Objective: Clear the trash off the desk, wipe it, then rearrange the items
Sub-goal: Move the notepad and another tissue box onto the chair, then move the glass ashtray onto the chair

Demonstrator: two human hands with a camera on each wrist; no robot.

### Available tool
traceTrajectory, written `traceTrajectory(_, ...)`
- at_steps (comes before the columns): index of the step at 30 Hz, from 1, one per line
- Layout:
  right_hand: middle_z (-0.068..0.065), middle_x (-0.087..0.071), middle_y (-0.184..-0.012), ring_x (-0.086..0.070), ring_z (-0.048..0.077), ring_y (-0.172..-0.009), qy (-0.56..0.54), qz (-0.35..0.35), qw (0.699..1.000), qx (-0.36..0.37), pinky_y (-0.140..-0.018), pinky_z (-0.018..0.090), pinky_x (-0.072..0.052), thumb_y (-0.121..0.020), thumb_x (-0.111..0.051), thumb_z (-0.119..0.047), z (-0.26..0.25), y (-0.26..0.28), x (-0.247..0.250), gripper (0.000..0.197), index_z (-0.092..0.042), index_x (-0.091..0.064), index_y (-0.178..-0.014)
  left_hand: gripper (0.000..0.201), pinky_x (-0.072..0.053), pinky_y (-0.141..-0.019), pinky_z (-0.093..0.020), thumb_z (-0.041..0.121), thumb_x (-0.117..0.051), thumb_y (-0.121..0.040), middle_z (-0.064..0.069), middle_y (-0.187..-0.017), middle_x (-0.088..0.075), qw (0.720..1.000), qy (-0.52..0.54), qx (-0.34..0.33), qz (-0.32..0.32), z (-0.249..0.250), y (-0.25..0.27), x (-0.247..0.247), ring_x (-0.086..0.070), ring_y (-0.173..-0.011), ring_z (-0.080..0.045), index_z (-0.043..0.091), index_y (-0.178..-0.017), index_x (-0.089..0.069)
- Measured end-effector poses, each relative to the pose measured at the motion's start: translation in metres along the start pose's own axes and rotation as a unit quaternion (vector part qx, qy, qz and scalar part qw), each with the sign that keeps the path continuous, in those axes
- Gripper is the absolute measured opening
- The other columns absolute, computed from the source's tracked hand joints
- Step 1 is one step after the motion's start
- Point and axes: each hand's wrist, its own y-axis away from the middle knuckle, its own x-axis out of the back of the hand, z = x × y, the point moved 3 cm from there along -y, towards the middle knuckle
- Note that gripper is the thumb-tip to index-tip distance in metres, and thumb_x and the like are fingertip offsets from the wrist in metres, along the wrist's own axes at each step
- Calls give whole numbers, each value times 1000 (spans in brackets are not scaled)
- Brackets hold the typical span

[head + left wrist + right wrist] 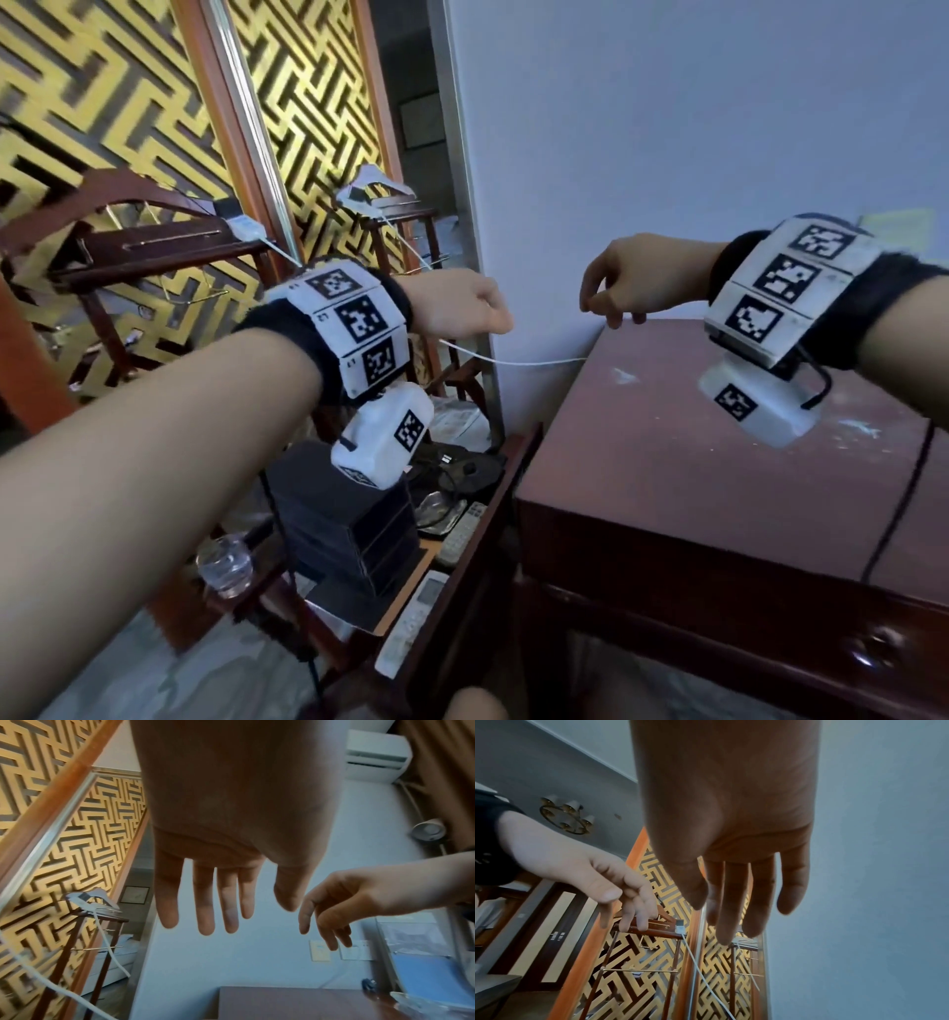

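Up by the wall, both hands hover, nothing held: left hand (464, 308) w/ fingers (205, 902) straight & spread, right hand (634, 280) w/ fingers (734, 902) loosely extended. White cable (513, 360) runs below them to the dusty bench (719, 452) corner.

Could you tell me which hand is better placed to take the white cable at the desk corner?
Right: the right grip hangs open above the desk corner that the white cable meets; the left grip is beyond the desk's edge.
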Motion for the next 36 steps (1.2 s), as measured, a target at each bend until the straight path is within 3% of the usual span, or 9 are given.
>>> traceTrajectory(5,-3,-70,-77,-61,14,-59,-6,20,999,-43,-85,35,-52,-87,-49,-15,29,45,10,20,-15,-66,-96,28,-44,-65,-24,33,-51,-95,9,-86,-56,999,34,-37,11,41,1,1,-56,-74,-7,15,-115,-58)
traceTrajectory(8,-4,-70,-76,-62,14,-58,-3,28,997,-68,-86,36,-52,-87,-50,-17,44,67,17,18,-16,-67,-93,25,-46,-59,-23,30,-50,-94,10,-87,-59,997,50,-63,0,66,-1,-4,-56,-70,-5,16,-113,-58)
traceTrajectory(13,-7,-69,-73,-62,12,-58,-2,42,995,-93,-87,36,-53,-87,-52,-19,64,96,29,14,-20,-66,-87,20,-49,-65,-23,30,-49,-94,9,-93,-65,991,67,-111,-25,106,-4,-10,-62,-75,-7,20,-108,-59)
traceTrajectory(22,-5,-69,-71,-60,12,-54,-5,70,988,-141,-77,30,-52,-87,-53,-19,107,136,38,13,-19,-66,-84,23,-50,-67,-25,25,-50,-93,6,-95,-68,980,92,-177,-24,161,-18,-18,-61,-73,-10,14,-110,-63)
traceTrajectory(24,-5,-69,-71,-61,14,-56,-1,87,985,-152,-68,21,-51,-87,-53,-20,117,146,41,14,-19,-68,-86,22,-50,-67,-24,25,-50,-94,8,-93,-67,976,100,-191,-22,174,-22,-20,-61,-73,-10,15,-109,-63)
traceTrajectory(25,-5,-69,-71,-62,14,-59,5,94,983,-159,-57,15,-49,-87,-53,-20,121,151,43,14,-20,-67,-85,22,-50,-66,-24,24,-50,-94,9,-91,-67,975,103,-197,-21,180,-25,-21,-61,-72,-10,15,-109,-63)
traceTrajectory(27,-2,-69,-73,-63,18,-64,5,97,980,-171,-34,7,-34,-88,-52,-18,130,161,46,14,-18,-66,-86,21,-50,-65,-24,24,-49,-94,10,-89,-66,972,107,-208,-23,192,-30,-24,-61,-72,-10,16,-108,-63)
traceTrajectory(28,0,-68,-74,-62,20,-65,0,96,980,-175,-29,7,-29,-89,-52,-16,134,164,48,14,-16,-66,-87,21,-50,-64,-23,24,-49,-94,11,-88,-66,970,108,-215,-24,198,-32,-25,-61,-72,-11,16,-108,-63)
traceTrajectory(36,-2,-68,-68,-58,11,-52,17,95,975,-201,-44,5,-39,-88,-53,-15,172,184,50,17,-12,-69,-90,22,-50,-62,-24,20,-47,-94,11,-83,-64,959,125,-255,-24,242,-49,-37,-60,-71,-14,12,-110,-62)
